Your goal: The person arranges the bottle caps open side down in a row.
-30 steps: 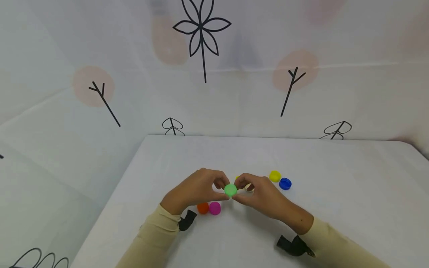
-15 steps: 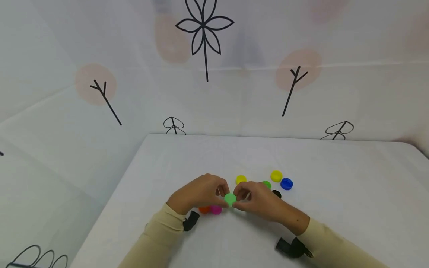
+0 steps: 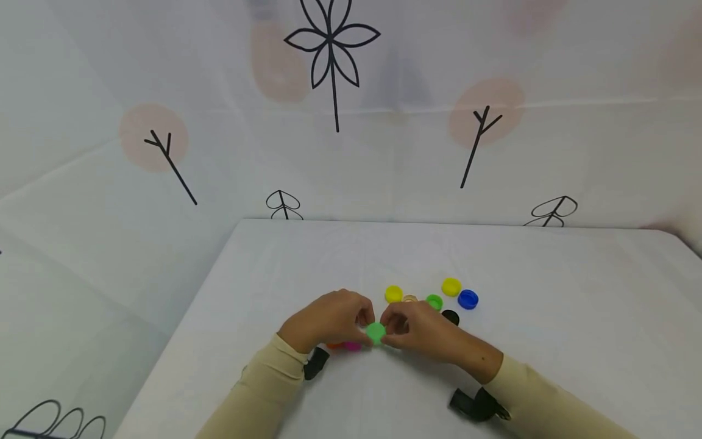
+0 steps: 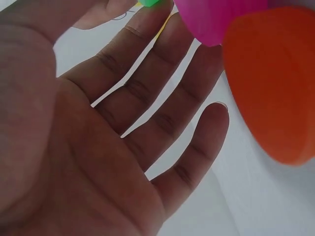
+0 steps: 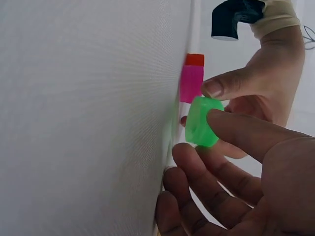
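Note:
Between the two hands is a green bottle cap [image 3: 375, 333], standing on its edge close over the table in the right wrist view. My left hand [image 3: 331, 318] pinches it from the left with thumb and fingertips. From the right, the thumb and fingers of my right hand [image 3: 423, 329] pinch it too. Beside the left hand's fingers are a pink cap [image 4: 211, 19] and an orange cap [image 4: 270, 88], both partly hidden by that hand in the head view. In the left wrist view the green cap shows only as a sliver at the top edge.
Past the right hand lie a yellow cap [image 3: 393, 294], a beige ring-shaped piece [image 3: 410, 299], a green open cap [image 3: 434, 302], a black cap [image 3: 451, 317], another yellow cap [image 3: 451, 286] and a blue cap [image 3: 468, 299]. A white table [image 3: 548, 305] carries them, with a printed cloth [image 3: 395, 164] behind.
Both hands have come down toward the table and slightly nearer, carrying the green cap. The caps behind the right hand have come into view; the pink and orange ones are now more covered.

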Motion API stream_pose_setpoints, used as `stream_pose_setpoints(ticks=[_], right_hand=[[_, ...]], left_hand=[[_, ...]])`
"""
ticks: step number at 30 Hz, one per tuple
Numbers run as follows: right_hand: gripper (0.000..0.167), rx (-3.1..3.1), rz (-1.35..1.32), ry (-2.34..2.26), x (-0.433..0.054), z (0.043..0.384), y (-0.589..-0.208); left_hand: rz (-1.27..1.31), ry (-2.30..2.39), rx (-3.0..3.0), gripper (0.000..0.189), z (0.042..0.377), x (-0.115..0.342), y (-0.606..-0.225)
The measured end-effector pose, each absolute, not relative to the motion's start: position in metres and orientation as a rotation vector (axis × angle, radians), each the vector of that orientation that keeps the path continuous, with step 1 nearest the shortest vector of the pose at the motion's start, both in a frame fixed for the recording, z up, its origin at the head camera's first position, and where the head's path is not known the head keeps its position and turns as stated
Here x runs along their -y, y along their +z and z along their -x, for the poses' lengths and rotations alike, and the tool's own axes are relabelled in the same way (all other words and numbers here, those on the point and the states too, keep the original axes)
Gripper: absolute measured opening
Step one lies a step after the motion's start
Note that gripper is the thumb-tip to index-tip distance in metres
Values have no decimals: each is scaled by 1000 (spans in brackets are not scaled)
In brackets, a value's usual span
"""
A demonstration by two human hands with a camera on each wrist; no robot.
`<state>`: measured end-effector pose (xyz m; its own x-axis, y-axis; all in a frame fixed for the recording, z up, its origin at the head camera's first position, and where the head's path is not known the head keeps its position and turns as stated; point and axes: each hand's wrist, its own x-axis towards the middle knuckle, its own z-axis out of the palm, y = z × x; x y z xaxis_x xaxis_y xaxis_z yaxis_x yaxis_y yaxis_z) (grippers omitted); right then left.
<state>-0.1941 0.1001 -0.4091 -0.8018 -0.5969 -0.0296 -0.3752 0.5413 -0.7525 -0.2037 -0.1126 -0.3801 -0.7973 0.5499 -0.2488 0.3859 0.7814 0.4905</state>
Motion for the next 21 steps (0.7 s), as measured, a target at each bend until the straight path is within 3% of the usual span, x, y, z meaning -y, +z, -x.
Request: stream_pose_setpoints(ticks=[21], right_hand=[[16,-2468,881,-1082,-101,195,-412]], left_hand=[[-744,435,-2602,21,204,107,-383]])
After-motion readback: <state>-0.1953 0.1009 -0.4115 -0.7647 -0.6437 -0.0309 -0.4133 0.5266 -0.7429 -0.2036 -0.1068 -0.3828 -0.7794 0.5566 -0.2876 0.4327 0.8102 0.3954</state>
